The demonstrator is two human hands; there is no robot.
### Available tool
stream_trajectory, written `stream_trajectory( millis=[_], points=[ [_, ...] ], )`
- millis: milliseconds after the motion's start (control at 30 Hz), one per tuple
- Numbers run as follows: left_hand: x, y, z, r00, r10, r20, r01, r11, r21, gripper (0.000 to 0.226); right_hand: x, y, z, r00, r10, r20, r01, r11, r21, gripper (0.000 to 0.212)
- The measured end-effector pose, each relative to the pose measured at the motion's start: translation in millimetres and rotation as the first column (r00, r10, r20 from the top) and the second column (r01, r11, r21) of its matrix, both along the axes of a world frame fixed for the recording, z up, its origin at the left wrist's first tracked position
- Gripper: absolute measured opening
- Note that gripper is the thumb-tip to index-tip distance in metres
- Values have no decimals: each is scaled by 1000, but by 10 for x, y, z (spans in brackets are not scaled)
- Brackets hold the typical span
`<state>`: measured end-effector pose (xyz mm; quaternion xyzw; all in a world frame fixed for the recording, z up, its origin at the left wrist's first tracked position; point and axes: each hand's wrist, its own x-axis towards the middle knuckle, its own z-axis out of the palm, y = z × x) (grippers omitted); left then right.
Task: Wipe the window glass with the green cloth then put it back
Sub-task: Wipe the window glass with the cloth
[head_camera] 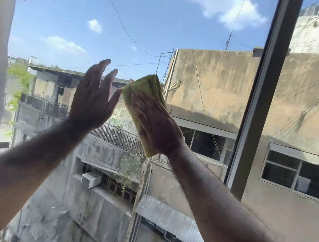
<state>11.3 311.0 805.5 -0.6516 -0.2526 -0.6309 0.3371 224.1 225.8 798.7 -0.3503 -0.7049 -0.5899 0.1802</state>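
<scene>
Green and folded into a thick pad, the microfibre cloth (143, 102) lies flat on the clear window glass (64, 34), pinned there under our right hand (154, 126). Our right fingers are spread and laid straight over the cloth, pressing rather than curling round it; its top edge pokes out beyond the fingertips and its lower corner hangs below the heel of the palm. Our left hand (92, 100) is just beside it, fingers open and extended, holding nothing, the thumb tip almost touching the cloth's left edge. Whether the left palm actually rests on the pane we cannot tell.

We judge the wiping to be under way, with putting the cloth back not yet begun. Because only flat pressure holds the cloth, easing off mid-stroke could let it slide from under the fingers and drop. An uneven push could unfold the pad and leave streaks. To the right of our fingers stands the grey metal window frame (266, 93); a wide sweep could knock our knuckles against it.
</scene>
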Motion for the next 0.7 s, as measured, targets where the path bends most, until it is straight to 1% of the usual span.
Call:
stream_trajectory(
  millis=[33,67,100,133,200,267,333,400,467,500,533,567,633,667,700],
  points=[
    [34,-66,-5,999,-38,-30,38,999,-7,43,0,-4,0,1000,5,3,-5,1000,6,48],
    [76,-143,-9,994,-88,-65,85,995,-47,41,-1,-11,-1,1000,6,8,-6,1000,18,46],
    [126,-218,-14,986,-146,-84,137,985,-108,40,-1,-16,-3,1000,5,13,-5,1000,29,45],
    [179,-280,-11,977,-200,-70,187,968,-166,40,-3,-22,-5,1000,5,17,-6,999,35,43],
    [280,-349,29,963,-266,46,269,926,-264,35,8,-18,-12,1000,19,16,-19,999,33,41],
    [335,-386,113,939,-288,186,337,877,-343,31,8,-15,-12,1000,18,18,-19,1000,19,42],
    [356,-420,198,925,-284,252,366,845,-390,31,-1,-40,3,1000,28,13,-28,1000,7,40],
    [346,-462,262,936,-270,225,343,843,-415,34,-21,-98,-3,998,59,-25,-59,998,16,33],
    [318,-503,313,949,-255,187,313,842,-440,31,-69,-172,-33,987,102,-127,-92,992,82,29],
    [305,-533,335,951,-255,176,308,838,-451,28,-98,-231,-55,969,123,-215,-97,987,128,35],
    [288,-569,353,951,-260,165,308,832,-461,27,-126,-301,-77,935,137,-328,-88,983,159,47],
    [269,-615,369,949,-276,150,314,826,-468,27,-149,-384,-96,880,136,-455,-68,984,163,64],
    [231,-720,400,930,-350,115,360,795,-489,27,-176,-560,-108,744,78,-663,-15,995,99,97],
    [213,-792,420,910,-402,105,397,767,-505,26,-175,-644,-101,680,34,-732,6,999,52,111],
    [199,-866,445,885,-453,104,437,735,-519,25,-166,-712,-87,615,-3,-788,14,1000,7,120]
  ],
)
